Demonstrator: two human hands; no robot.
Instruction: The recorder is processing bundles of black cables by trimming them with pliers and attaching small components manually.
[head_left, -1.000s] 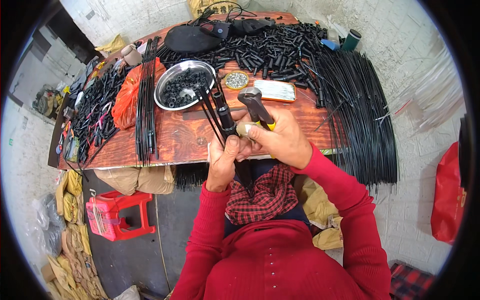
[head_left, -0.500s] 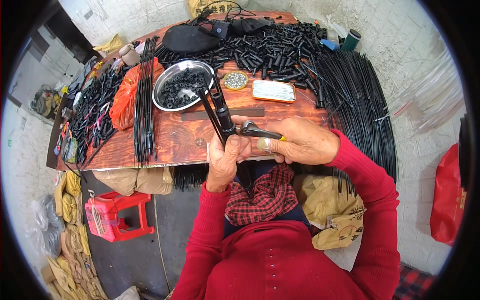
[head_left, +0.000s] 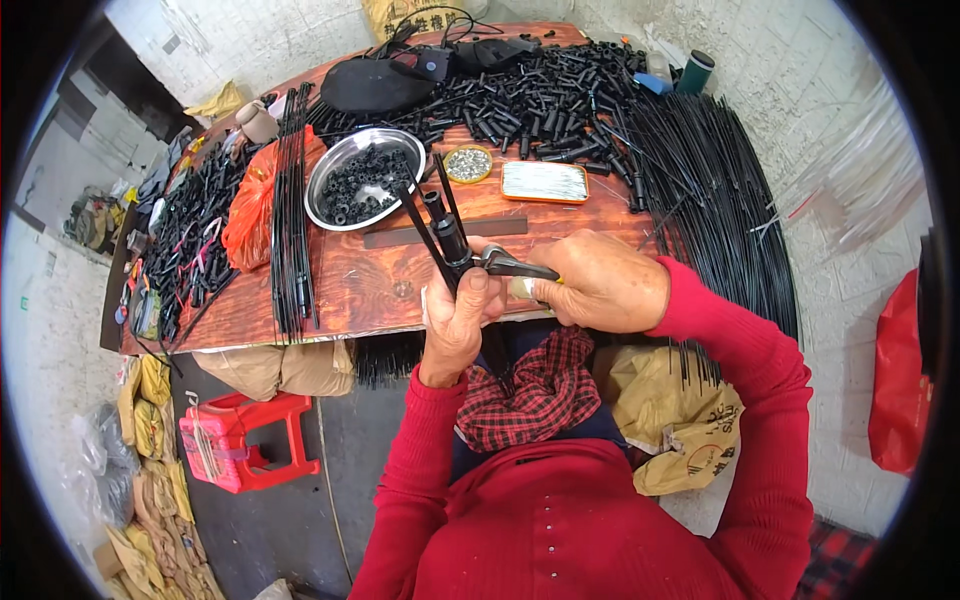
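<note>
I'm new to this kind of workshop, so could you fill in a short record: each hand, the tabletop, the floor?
Left hand: gripping a black tube and thin black rods
Right hand: holding pliers, their head beside the tube's lower end
Tabletop: steel bowl of small black parts; orange-rimmed tray of thin white pieces
Floor: red stool

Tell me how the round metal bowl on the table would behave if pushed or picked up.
The metal bowl looks stiff, judging by its smooth, shiny wall. Being wide and shallow, it would probably slide across the table rather than tip. Its small black pieces lie loose, so lifting one side would likely make them shift.
</note>
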